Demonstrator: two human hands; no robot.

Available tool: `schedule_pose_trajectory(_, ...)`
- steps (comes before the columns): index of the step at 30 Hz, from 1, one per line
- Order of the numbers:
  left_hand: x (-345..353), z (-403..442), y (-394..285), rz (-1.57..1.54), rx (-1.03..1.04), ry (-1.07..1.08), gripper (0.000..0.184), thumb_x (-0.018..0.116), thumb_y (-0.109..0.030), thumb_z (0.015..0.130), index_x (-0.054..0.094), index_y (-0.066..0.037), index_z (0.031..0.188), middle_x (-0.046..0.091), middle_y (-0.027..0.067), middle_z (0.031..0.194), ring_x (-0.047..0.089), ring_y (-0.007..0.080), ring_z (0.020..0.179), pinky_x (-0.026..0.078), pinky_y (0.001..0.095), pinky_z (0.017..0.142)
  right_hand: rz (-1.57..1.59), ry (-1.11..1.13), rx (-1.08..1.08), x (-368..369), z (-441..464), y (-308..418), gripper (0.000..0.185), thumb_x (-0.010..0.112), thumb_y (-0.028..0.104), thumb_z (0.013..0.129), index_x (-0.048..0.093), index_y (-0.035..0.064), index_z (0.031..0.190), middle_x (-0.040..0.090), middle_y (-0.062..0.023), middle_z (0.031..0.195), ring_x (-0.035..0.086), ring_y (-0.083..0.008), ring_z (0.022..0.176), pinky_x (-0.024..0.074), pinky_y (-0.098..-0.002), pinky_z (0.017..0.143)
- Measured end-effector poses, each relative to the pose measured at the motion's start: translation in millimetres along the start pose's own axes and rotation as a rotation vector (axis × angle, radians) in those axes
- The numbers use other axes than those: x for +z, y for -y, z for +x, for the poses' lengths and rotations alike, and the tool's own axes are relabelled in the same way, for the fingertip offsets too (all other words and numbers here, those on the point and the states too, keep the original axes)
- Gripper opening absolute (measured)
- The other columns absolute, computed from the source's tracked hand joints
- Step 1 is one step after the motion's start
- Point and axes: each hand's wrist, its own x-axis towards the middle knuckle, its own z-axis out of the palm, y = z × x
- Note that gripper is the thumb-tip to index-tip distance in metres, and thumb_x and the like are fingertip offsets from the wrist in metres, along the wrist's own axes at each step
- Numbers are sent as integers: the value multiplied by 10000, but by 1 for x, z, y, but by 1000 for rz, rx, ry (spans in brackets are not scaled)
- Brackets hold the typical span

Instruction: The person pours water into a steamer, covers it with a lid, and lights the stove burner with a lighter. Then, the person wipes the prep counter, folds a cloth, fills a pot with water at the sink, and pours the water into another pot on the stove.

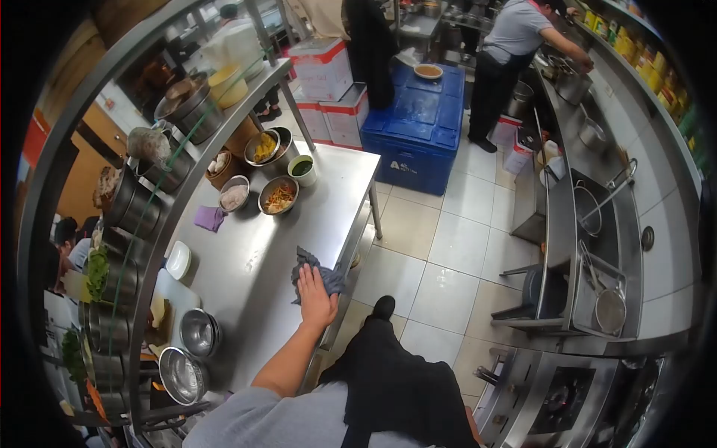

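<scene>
My left hand (317,297) lies palm down on a crumpled dark grey cloth (328,279), its fingers stretched out over the fabric. The cloth rests on the steel table (250,295), close to the edge nearest the aisle. Beyond it stand a metal bowl of shredded orange and pale food (278,198), a cup of green contents (302,170) and a bowl of pale minced food (234,194). A folded purple cloth (210,218) is on the same tabletop. My right hand is out of sight; only a sliver of skin shows beside the black apron.
Metal bowls (198,332) and a white dish (178,260) line the table's left side, under a shelf of steel containers (134,205). A blue chest (414,127) stands ahead, beside stacked boxes (321,69). At right are a sink counter (631,302), a stove (564,396) and a co-worker (515,37).
</scene>
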Motion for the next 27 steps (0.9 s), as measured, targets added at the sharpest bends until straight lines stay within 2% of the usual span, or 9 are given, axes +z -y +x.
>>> schedule_pose_trajectory(2, 3, 29, -7, 26, -20, 0, 956, 729, -247, 825, 235, 131, 1551, 165, 360, 1641, 142, 526, 1536, 145, 588, 1254, 228, -4, 125, -39, 8, 17, 215, 704, 173, 907, 745, -33, 955, 706, -127, 778, 712, -287, 690, 546, -422, 572)
schedule_pose_trajectory(5, 17, 94, -5, 24, 1, 19, 983, 734, -275, 816, 229, 125, 1558, 162, 361, 1642, 132, 524, 1540, 129, 582, 1259, 964, -151, 366, -210, -25, 134, 198, 688, 155, 920, 727, -24, 995, 723, -113, 845, 730, -265, 744, 550, -381, 593)
schedule_pose_trajectory(8, 35, 166, -14, -5, 25, 5, 1003, 740, -290, 805, 226, 118, 1563, 163, 359, 1644, 125, 519, 1543, 127, 577, 1261, 1143, -104, 409, -250, 38, 142, 285, 681, 205, 957, 668, -26, 1124, 752, -105, 981, 748, -257, 806, 558, -354, 643)
schedule_pose_trajectory(11, 54, 242, -30, 22, 36, 25, 1040, 749, -316, 794, 211, 120, 1570, 153, 360, 1647, 115, 512, 1548, 121, 564, 1265, 1126, -187, 366, -321, 62, 176, 242, 666, 228, 972, 660, 28, 1108, 746, -108, 991, 744, -211, 791, 535, -300, 612)
schedule_pose_trajectory(15, 85, 337, -52, -64, 202, -71, 655, 715, -131, 777, 494, 47, 1367, 402, 284, 1538, 327, 467, 1475, 288, 530, 1215, 1074, -239, 327, -385, 97, 201, 225, 659, 229, 962, 682, 17, 1032, 740, -100, 928, 748, -202, 769, 526, -290, 557)
schedule_pose_trajectory(18, 69, 387, -80, -437, 183, 110, 389, 637, 15, 761, 568, -29, 1142, 618, 203, 1261, 573, 444, 1201, 495, 470, 963, 1025, -258, 332, -415, 122, 210, 226, 668, 240, 963, 685, 20, 1010, 741, -93, 913, 748, -194, 761, 524, -288, 553)
schedule_pose_trajectory(22, 0, 427, -91, -589, 69, -77, 417, 621, 21, 765, 577, -62, 1171, 653, 226, 1120, 623, 474, 1085, 497, 507, 927, 1091, -357, 321, -433, 143, 228, 218, 658, 226, 960, 689, 11, 984, 743, -99, 902, 747, -191, 727, 523, -296, 528)
schedule_pose_trajectory(25, -12, 454, -44, -407, 63, -274, 416, 667, -15, 764, 593, -9, 1173, 633, 241, 1159, 620, 456, 1076, 497, 494, 929, 1133, -351, 319, -424, 149, 239, 227, 645, 242, 979, 684, 40, 1076, 747, -80, 966, 751, -195, 794, 533, -302, 600)
schedule_pose_trajectory(27, -38, 447, -29, -93, 148, -203, 651, 768, -105, 771, 521, 60, 1350, 509, 284, 1413, 424, 471, 1379, 341, 549, 1157, 1123, -342, 346, -406, 153, 248, 244, 674, 255, 963, 713, 25, 1032, 756, -90, 925, 751, -191, 775, 544, -307, 607)
